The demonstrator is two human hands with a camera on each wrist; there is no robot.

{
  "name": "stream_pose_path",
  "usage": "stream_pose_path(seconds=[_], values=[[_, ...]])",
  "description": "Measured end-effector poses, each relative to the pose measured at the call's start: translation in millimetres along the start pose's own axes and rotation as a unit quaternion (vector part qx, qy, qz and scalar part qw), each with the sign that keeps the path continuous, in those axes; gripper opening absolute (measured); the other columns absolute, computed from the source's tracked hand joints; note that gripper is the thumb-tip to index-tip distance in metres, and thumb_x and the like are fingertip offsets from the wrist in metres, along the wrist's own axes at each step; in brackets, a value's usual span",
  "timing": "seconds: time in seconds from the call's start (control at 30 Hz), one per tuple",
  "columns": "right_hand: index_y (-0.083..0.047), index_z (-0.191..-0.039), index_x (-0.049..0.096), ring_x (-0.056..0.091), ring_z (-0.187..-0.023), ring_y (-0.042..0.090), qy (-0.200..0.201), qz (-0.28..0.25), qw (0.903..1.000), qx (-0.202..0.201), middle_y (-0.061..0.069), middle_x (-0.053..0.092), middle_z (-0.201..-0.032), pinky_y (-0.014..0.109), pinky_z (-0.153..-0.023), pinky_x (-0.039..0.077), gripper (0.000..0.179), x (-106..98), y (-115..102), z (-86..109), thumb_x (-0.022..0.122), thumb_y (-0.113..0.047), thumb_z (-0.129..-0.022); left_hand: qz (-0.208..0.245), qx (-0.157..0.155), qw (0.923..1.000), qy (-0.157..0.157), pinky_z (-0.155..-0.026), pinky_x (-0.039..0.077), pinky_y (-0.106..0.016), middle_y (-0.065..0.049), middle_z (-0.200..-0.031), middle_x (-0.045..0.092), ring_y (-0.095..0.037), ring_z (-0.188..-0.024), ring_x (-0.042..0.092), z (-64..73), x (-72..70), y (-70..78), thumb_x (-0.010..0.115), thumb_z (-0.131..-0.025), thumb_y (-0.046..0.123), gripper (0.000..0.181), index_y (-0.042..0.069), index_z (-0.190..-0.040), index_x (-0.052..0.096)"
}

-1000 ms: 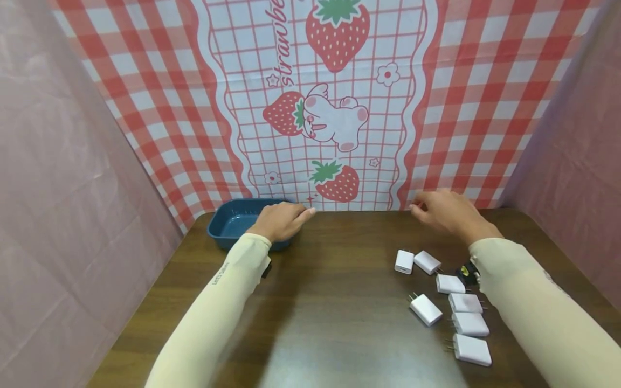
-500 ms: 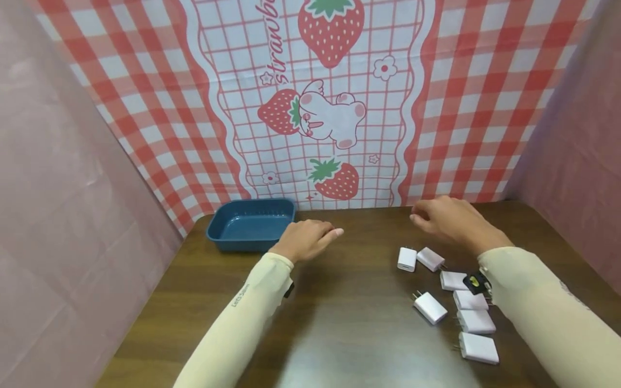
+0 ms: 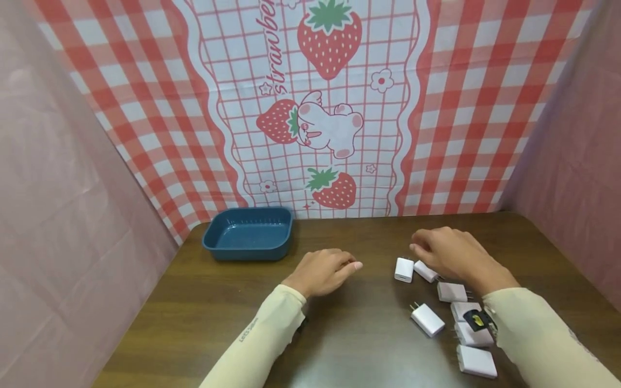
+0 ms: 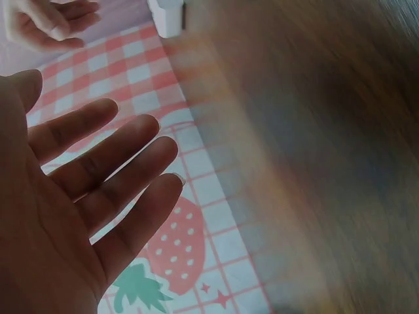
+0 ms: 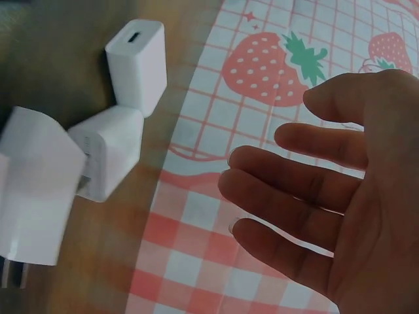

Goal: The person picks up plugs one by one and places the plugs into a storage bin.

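Observation:
My left hand (image 3: 322, 272) is over the middle of the wooden table, fingers loose and holding nothing; its parted fingers show in the left wrist view. My right hand (image 3: 451, 256), also holding nothing, hovers close above the far end of a group of white USB charger plugs. Nearest to it are an upright charger (image 3: 404, 270) and a tilted charger (image 3: 426, 271), which its fingers overlap in the head view. Another charger (image 3: 452, 292) lies under the wrist. A separate charger (image 3: 427, 320) lies to the left of the row, prongs pointing away.
A blue plastic basket (image 3: 247, 253) stands at the table's back left. More chargers run toward the front, the nearest charger (image 3: 477, 361) beside the right sleeve. A red checked strawberry cloth (image 3: 335, 129) hangs behind the table (image 3: 194, 328), with pink cloth at both sides.
My left hand has come from in front of the blue basket to the right and nearer to me. My right hand has lowered toward the chargers. The head view has shifted slightly.

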State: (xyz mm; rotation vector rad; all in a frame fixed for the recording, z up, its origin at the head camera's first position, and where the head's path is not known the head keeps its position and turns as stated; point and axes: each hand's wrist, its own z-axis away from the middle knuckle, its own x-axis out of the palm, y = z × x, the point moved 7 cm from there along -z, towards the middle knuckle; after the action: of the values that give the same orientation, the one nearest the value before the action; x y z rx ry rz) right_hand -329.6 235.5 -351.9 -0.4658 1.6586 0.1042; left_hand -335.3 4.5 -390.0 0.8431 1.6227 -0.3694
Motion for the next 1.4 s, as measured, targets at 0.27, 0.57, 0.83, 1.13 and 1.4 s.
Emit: stream_pose_path(seconds=[0.27, 0.57, 0.83, 1.13, 1.4], values=[[-0.010, -0.114, 0.073, 0.056, -0.072, 0.012, -0.005, 0.006, 0.9999, 0.012, -0.005, 0.068, -0.088, 0.035, -0.062, 0.049, 0.030, 7, 4, 23.8, 0.067, -0.031, -0.094, 0.020, 0.000, 0.9998, -0.008, -0.084, 0.054, -0.033, 0.010, -0.115, 0.070, -0.006, -0.104, 0.065, 7.3, 8.4, 11.9, 0.039, -0.104, 0.054, 0.047, 0.025, -0.120, 0.072], [-0.010, -0.114, 0.072, 0.062, -0.073, 0.011, 0.005, 0.005, 1.0000, 0.007, -0.007, 0.069, -0.086, 0.038, -0.058, 0.049, 0.030, 16, 6, 48.0, 0.070, -0.030, -0.091, 0.013, 0.023, 0.9996, -0.006, -0.077, 0.054, -0.031, 0.011, -0.113, 0.070, -0.004, -0.101, 0.065, 13.1, 23.5, 28.2, 0.047, -0.104, 0.048, 0.039, 0.024, -0.118, 0.073], [-0.016, -0.112, 0.072, 0.061, -0.073, 0.009, -0.002, 0.004, 1.0000, -0.001, -0.011, 0.067, -0.086, 0.039, -0.056, 0.047, 0.026, 29, -7, 66.7, 0.070, -0.033, -0.091, -0.009, 0.039, 0.9992, -0.002, -0.077, 0.054, -0.030, 0.012, -0.113, 0.070, -0.004, -0.102, 0.065, 11.3, 37.3, 49.5, 0.049, -0.103, 0.045, 0.035, 0.024, -0.120, 0.072], [-0.021, -0.104, 0.071, 0.064, -0.076, 0.014, 0.008, 0.015, 0.9999, 0.000, -0.007, 0.067, -0.088, 0.042, -0.056, 0.047, 0.019, 43, -13, 83.2, 0.071, -0.035, -0.090, -0.044, 0.066, 0.9965, 0.025, -0.074, 0.054, -0.026, 0.012, -0.107, 0.070, -0.004, -0.097, 0.066, 23.2, 42.4, 67.2, 0.053, -0.102, 0.042, 0.031, 0.025, -0.118, 0.073], [-0.021, -0.105, 0.070, 0.064, -0.077, 0.015, 0.024, 0.024, 0.9994, 0.003, -0.008, 0.066, -0.088, 0.041, -0.054, 0.046, 0.021, 47, -15, 88.2, 0.071, -0.036, -0.090, -0.065, 0.046, 0.9951, 0.059, -0.075, 0.055, -0.030, 0.009, -0.108, 0.071, -0.009, -0.096, 0.068, 28.9, 32.5, 52.9, 0.055, -0.100, 0.040, 0.029, 0.024, -0.114, 0.074]])
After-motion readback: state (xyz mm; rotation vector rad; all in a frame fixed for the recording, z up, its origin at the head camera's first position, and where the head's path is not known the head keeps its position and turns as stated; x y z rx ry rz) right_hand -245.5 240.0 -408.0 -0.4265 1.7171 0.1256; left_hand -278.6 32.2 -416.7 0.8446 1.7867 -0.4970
